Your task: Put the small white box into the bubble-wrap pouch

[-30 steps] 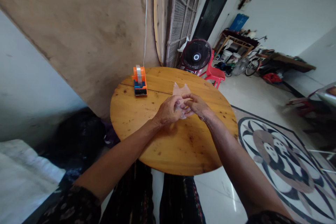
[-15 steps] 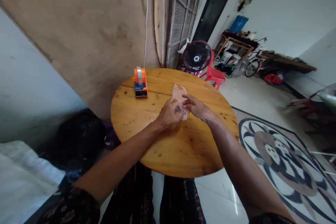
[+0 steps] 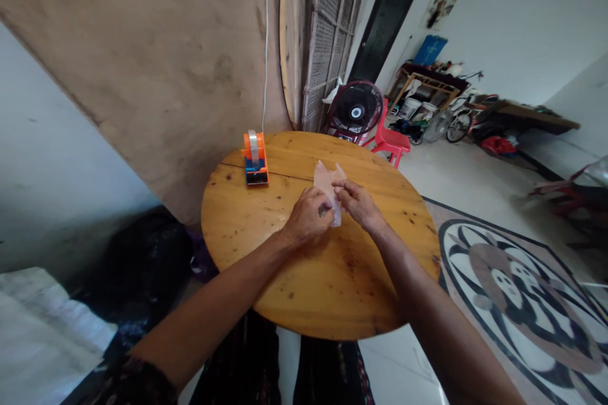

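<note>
A thin pinkish, see-through plastic bag (image 3: 324, 178) is held above the middle of the round wooden table (image 3: 294, 278). My left hand (image 3: 308, 214) is closed on its left side, thumb and forefinger curled into a ring. On the other side, my right hand (image 3: 357, 201) pinches the bag with bent fingers. The bag's two pointed upper ends stick up beyond my hands, and its lower end hangs out between them. My fingers hide part of its middle. An orange and blue tape dispenser (image 3: 255, 161) with a roll of clear tape stands at the table's far left.
Behind the table are a dark fan (image 3: 356, 112) and a red plastic chair (image 3: 390, 139). A large wooden board (image 3: 190, 63) leans at the left, above black bags (image 3: 137, 253). A panda-patterned floor design (image 3: 517, 291) lies to the right.
My right hand's fingers have drawn in closer on the bag, and its upper ends have spread apart. The whole view has shifted slightly, so the table sits lower.
</note>
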